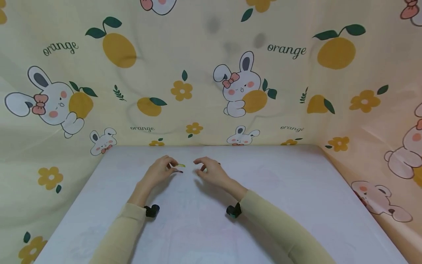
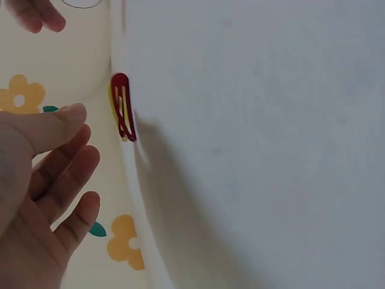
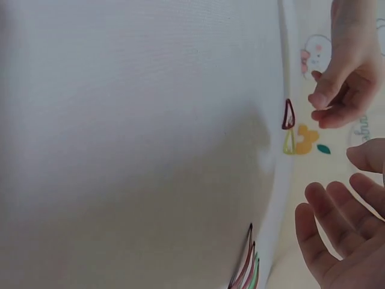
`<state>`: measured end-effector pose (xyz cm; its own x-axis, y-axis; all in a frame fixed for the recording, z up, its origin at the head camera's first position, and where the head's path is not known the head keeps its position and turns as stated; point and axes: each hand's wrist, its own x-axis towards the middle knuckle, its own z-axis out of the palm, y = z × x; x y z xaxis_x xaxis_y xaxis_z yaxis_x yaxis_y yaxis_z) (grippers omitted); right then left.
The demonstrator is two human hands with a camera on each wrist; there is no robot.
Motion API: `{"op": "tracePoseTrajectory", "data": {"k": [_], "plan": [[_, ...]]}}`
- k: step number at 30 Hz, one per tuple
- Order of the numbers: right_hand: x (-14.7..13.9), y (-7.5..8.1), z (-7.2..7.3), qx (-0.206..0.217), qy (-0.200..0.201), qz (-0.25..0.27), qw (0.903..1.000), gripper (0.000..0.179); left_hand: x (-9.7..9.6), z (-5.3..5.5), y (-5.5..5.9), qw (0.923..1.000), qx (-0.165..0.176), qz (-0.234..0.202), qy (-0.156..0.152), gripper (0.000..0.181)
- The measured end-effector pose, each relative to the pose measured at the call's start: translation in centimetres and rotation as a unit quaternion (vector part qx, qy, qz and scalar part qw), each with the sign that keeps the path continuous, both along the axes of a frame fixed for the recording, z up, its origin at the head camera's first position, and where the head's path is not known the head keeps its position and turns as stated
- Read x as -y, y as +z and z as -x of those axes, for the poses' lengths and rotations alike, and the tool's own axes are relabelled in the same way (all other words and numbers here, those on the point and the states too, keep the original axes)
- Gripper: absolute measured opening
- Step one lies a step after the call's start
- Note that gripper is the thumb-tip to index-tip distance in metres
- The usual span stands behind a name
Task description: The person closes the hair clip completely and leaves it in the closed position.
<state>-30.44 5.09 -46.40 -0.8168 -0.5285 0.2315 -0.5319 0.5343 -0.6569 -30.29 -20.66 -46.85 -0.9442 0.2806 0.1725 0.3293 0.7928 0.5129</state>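
Note:
My left hand [image 1: 160, 169] hovers over the white table with loosely bent fingers; nothing shows between its thumb and fingertips in the left wrist view. Beside those fingertips lie a yellow snap hair clip [image 1: 181, 165] and a dark red snap hair clip [image 2: 123, 105], close together, the red one partly covering the yellow in the left wrist view. Opposite, my right hand [image 1: 212, 171] is held above the table, its fingers [image 3: 334, 226] spread and relaxed around nothing. Below it, several red, pink and green hair clips [image 3: 248, 265] lie together, mostly hidden by the hand in the head view.
A white table [image 1: 197, 227] stretches under both arms. Behind it and at both sides hangs a cream cloth [image 1: 204, 44] printed with rabbits, oranges and flowers. Small black wrist cameras, left [image 1: 152, 211] and right [image 1: 233, 210], sit at the sleeve cuffs.

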Motion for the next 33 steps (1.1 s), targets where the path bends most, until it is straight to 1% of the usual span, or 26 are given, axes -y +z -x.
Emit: {"op": "tracePoseTrajectory", "data": {"k": [4, 11, 16, 24, 27, 33], "plan": [[0.8, -0.2, 0.2, 0.003, 0.012, -0.024, 0.9996, 0.036, 0.4, 0.2, 0.0, 0.9997, 0.011, 0.021, -0.008, 0.016], [2.2, 0.0, 0.0, 0.021, 0.031, -0.062, 0.9974, 0.037, 0.8, 0.7, -0.4, 0.9976, 0.046, 0.051, -0.003, 0.010], [3.1, -0.1, 0.2, 0.026, 0.030, -0.080, 0.9960, 0.035, 0.9, 0.9, -0.7, 0.9961, 0.052, 0.072, -0.004, 0.008], [4.4, -0.8, 0.7, 0.030, 0.032, -0.102, 0.9939, 0.034, 0.6, 1.1, -0.6, 0.9940, 0.062, 0.090, 0.006, 0.008], [4.8, -0.9, 0.9, 0.032, 0.032, -0.105, 0.9934, 0.034, 0.4, 1.2, -0.6, 0.9936, 0.062, 0.094, 0.011, 0.007], [5.2, -1.2, 1.1, 0.037, 0.028, -0.111, 0.9928, 0.034, 0.3, 1.1, -0.6, 0.9945, 0.056, 0.087, 0.017, 0.007]]}}
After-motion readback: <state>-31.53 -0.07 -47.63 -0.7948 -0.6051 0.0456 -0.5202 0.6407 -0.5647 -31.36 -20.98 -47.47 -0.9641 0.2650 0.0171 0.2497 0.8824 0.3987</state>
